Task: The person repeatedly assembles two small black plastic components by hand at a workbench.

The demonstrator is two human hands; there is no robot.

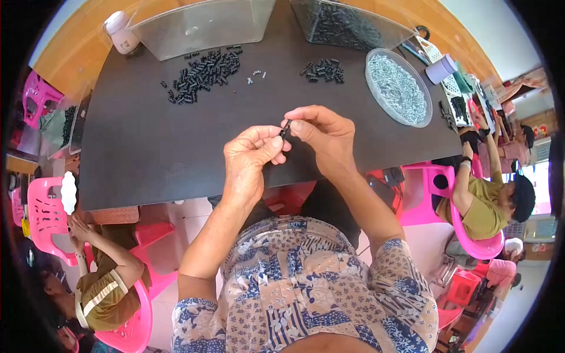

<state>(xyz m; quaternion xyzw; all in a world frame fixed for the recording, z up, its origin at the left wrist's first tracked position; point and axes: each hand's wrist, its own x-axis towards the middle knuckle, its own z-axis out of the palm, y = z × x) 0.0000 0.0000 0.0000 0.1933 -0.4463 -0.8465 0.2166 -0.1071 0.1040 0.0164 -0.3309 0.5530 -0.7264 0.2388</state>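
Observation:
Between the fingertips of both hands, over the near part of the dark table (165, 141), is a small black part (284, 130); its exact kind is too small to tell. My left hand (254, 152) pinches its lower end, closed. On its upper end the fingers of my right hand (325, 132) are closed as well. Farther off at the left lies a large heap of small black cylindrical parts (203, 75). A smaller heap of black parts (325, 70) sits to its right. A few tiny silvery pieces (250, 80) lie between the heaps.
A round clear tray (428, 112) full of small silvery metal pieces stands at the right. Two translucent bins (200, 29) line the far edge, the right one holding black parts. A white bottle (120, 35) and a lilac cup (440, 69) stand nearby. People sit on pink chairs (421, 194) on both sides.

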